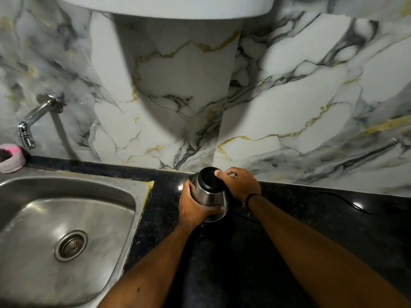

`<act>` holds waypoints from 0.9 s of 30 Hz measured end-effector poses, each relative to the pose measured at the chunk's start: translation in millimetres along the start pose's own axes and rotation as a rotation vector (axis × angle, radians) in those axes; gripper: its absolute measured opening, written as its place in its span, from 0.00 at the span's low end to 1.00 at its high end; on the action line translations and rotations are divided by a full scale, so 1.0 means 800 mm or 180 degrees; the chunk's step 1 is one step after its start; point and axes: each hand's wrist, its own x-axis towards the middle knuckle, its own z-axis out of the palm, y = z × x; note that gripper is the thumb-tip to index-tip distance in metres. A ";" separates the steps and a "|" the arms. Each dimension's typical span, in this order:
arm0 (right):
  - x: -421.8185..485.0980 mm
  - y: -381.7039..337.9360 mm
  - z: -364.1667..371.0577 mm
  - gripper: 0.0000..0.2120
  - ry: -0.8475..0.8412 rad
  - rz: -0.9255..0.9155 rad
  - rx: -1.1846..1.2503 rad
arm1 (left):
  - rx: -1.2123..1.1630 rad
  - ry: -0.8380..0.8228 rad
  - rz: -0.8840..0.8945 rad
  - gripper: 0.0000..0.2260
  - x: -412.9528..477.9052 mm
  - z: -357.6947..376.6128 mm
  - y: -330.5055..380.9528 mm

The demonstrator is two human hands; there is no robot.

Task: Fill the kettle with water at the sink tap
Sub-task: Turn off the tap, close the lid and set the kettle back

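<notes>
Kettle: a steel kettle (209, 196) with a black lid sits on the dark speckled counter (311, 230), close to the marble-patterned wall (178, 96) and well to the right of the sink; it looks tilted a little toward the wall, though I cannot tell whether its base is fully down on the counter

Left hand: the left hand (193, 207) is wrapped around the kettle's steel body from the left and lower side, fingers curled under and pressed on the metal, thumb up along the near side

Right hand: the right hand (240, 185) is over the top right of the kettle, thumb lying on the black lid, the other fingers folded down the far right side where the handle would be; that grip itself is hidden behind the hand, so I cannot tell how tightly it closes

Wrist: a dark band circles the right wrist

Sink: a steel sink (29, 274) fills the lower left, its round drain (71, 245) bare and the basin looking dry

Tap: a chrome tap (33, 121) juts from the wall above the sink's far left corner, no water running, well apart from the kettle

By the tap: a pink and white scrubber (11, 158) rests at the sink's back edge

Cord: a black cord (322, 196) trails across the counter to the right of the kettle
</notes>
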 end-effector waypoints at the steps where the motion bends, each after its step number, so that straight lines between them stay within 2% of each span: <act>1: 0.000 0.002 0.001 0.24 0.0002 -0.0020 -0.0019 | 0.0006 -0.0001 0.0006 0.45 0.000 0.002 -0.001; 13: -0.001 0.022 0.009 0.23 0.0055 -0.0042 0.0025 | 0.0028 -0.0004 -0.0006 0.43 0.000 0.011 -0.013; 18: 0.001 0.029 0.013 0.22 0.0093 -0.0089 0.0041 | 0.0035 -0.0052 0.0032 0.46 0.002 0.011 -0.016; 23: -0.004 0.028 0.013 0.33 0.0096 -0.0053 0.0052 | -0.0006 -0.0065 0.0082 0.46 0.003 0.014 -0.021; 27: -0.004 0.027 0.011 0.35 0.0069 -0.0016 0.0020 | -0.0072 -0.0125 0.0078 0.49 0.002 0.015 -0.021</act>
